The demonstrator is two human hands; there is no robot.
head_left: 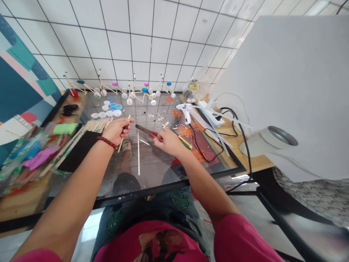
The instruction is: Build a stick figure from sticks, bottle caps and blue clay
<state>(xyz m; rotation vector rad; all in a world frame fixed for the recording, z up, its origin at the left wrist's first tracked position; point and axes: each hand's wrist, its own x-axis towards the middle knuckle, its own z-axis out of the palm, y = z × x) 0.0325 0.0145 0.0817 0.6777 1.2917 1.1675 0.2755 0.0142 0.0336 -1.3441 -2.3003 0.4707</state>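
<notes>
Right, what is the main exposure at this bench?

The red-handled pliers (154, 134) in the right hand (169, 142). Their dark metal nose points across at the left hand (117, 131) and sits just beside its fingertips. A slip of the right wrist could nip those fingers.

Condition of the left fingers?

Curled closed, with the thumb pressed over them, pinching a thin wooden stick (120, 145). The stick is tilted, and its ends project above and below the fingers. If the grip loosens, it could drop onto the glass tabletop (174, 185) under the fingers.

And the right fingers?

Wrapped shut around the red handles, not spread. I cannot tell whether the nose is touching the stick; it appears just apart.

Other findings near the hands?

A loose wooden stick (138, 153) lies on the glass below and between the two hands, where a dropped tool could strike it. Wood chips (155, 118) are scattered just beyond the fingertips. Past the right fingers stands a white hot-glue gun (183, 111), with its black cable (203, 147) looped near the right wrist. A careless sweep of that arm could snag the cable and drag the gun.
</notes>
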